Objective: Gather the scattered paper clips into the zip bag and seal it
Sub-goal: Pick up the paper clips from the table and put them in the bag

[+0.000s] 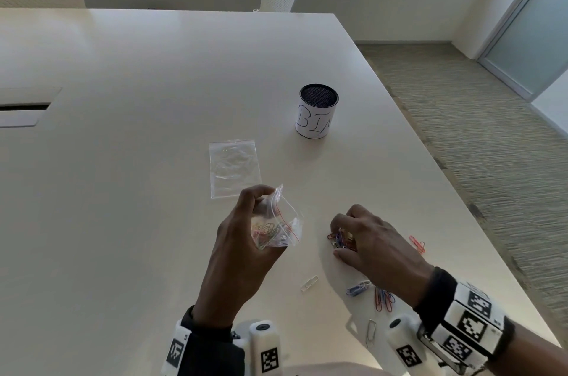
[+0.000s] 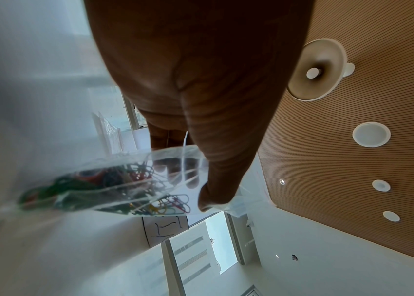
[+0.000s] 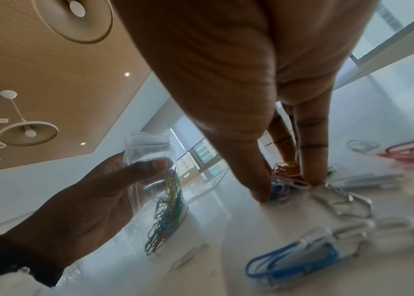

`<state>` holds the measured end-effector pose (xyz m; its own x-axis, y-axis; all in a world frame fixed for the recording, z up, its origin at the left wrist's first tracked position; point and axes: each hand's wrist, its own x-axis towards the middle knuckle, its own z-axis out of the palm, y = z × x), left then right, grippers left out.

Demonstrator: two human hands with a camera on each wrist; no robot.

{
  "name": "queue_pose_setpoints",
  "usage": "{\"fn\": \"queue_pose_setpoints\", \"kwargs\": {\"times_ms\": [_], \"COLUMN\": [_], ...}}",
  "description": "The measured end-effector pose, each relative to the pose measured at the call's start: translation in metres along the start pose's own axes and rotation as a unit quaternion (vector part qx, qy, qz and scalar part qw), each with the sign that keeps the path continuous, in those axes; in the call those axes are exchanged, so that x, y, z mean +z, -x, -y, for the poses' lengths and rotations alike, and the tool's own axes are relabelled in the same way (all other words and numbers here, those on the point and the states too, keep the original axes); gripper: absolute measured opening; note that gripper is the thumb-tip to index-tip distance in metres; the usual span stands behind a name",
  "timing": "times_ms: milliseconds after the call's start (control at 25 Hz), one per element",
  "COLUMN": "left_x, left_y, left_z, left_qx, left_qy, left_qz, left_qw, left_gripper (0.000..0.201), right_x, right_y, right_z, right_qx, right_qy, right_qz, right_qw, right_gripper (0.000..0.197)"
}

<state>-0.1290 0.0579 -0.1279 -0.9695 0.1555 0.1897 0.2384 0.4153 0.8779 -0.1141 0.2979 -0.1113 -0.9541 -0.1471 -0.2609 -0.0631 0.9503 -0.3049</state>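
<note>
My left hand (image 1: pixel 246 231) grips a small clear zip bag (image 1: pixel 278 223) with a red seal line, held up above the table. Several coloured paper clips lie inside the bag (image 2: pixel 135 188) (image 3: pixel 168 208). My right hand (image 1: pixel 365 240) is down on the table to the right, its fingertips (image 3: pixel 259 192) pinching a small pile of coloured clips (image 1: pixel 339 240) (image 3: pixel 283 180). More clips lie loose nearby: a red clip (image 1: pixel 417 244), a white clip (image 1: pixel 309 283), blue clips (image 1: pixel 358 287) (image 3: pixel 292 264) and red and blue clips (image 1: pixel 383 299).
A second, flat clear zip bag (image 1: pixel 234 168) lies on the white table (image 1: pixel 138 145) beyond my left hand. A mesh cup (image 1: pixel 317 111) with a white label stands further back. The table's right edge (image 1: pixel 455 191) runs close to the clips. Chairs stand behind the far edge.
</note>
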Motion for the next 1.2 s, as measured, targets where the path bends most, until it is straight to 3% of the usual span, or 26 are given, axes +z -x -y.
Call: {"fn": "queue_pose_setpoints", "kwargs": {"times_ms": [120,360,560,760,960,1080,1200], "left_x": [0.0,-0.001,-0.001,-0.001,-0.001,-0.001,-0.002], "left_y": [0.0,0.001,0.003,0.002,0.002,0.002,0.003], "left_z": [0.0,0.001,0.002,0.001,0.0,0.0,0.0], "left_qx": [-0.001,0.002,0.003,0.006,0.015,0.024,0.028], "left_qy": [0.002,0.013,0.014,0.007,0.007,0.006,0.001], "left_qz": [0.001,0.001,-0.002,0.003,0.006,0.005,0.007], "left_qw": [1.0,1.0,1.0,1.0,1.0,1.0,1.0], "left_gripper": [0.067,0.064,0.065,0.065,0.064,0.062,0.063], "right_x": [0.002,-0.005,-0.02,-0.043,-0.06,-0.067,-0.07], "right_y": [-0.002,-0.008,-0.013,-0.009,-0.008,-0.009,-0.013], "right_z": [0.002,-0.005,-0.025,-0.023,0.001,0.024,0.047], "right_qx": [-0.011,-0.025,0.005,0.034,-0.013,-0.042,-0.053], "right_qy": [0.006,0.023,-0.107,-0.384,-0.522,-0.53,-0.478], "right_qz": [-0.014,-0.026,-0.02,0.0,0.028,0.047,0.069], "right_qw": [1.0,0.999,0.994,0.923,0.852,0.846,0.874], "right_gripper": [0.014,0.009,0.009,0.008,0.017,0.019,0.02]}}
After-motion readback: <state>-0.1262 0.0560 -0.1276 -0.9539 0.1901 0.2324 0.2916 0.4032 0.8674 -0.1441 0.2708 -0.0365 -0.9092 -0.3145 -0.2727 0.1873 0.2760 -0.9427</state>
